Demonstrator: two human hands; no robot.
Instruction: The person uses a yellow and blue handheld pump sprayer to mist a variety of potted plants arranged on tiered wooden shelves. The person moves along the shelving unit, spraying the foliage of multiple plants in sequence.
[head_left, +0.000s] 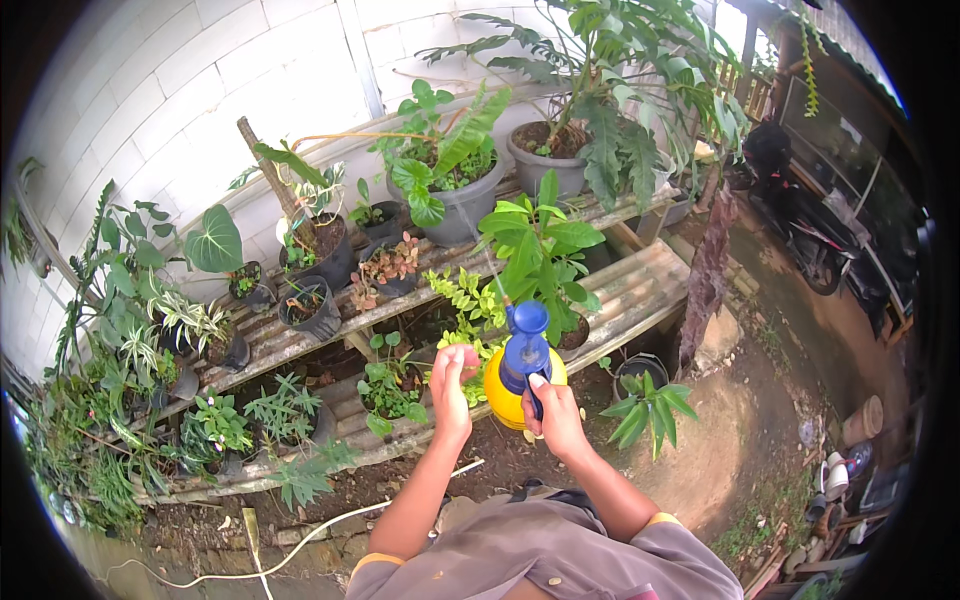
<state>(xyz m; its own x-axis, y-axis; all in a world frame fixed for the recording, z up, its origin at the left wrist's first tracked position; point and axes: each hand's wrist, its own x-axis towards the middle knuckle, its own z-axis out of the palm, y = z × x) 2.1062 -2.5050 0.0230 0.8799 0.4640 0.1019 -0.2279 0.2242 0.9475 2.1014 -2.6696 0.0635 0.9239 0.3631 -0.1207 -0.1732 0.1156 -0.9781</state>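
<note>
My right hand (553, 416) grips the blue handle of a yellow pump sprayer bottle (504, 390), thumb on its upper part. From the blue nozzle (513, 313) a thin spray runs up and away toward a large grey pot (465, 202) of leafy plants on the upper shelf. Left of the bottle, my left hand (452, 386) is raised with nothing in it, its fingers apart from the sprayer. A bushy green potted plant (541, 247) and a yellow-green shrub (466, 300) stand just beyond the bottle.
Potted plants line a two-tier corrugated shelf (630, 289) against a white block wall (195, 97). A pale hose (315, 529) lies on the ground by my left side. A hanging dried brown leaf (706, 277) is at right, with a parked motorcycle (806, 217) farther off.
</note>
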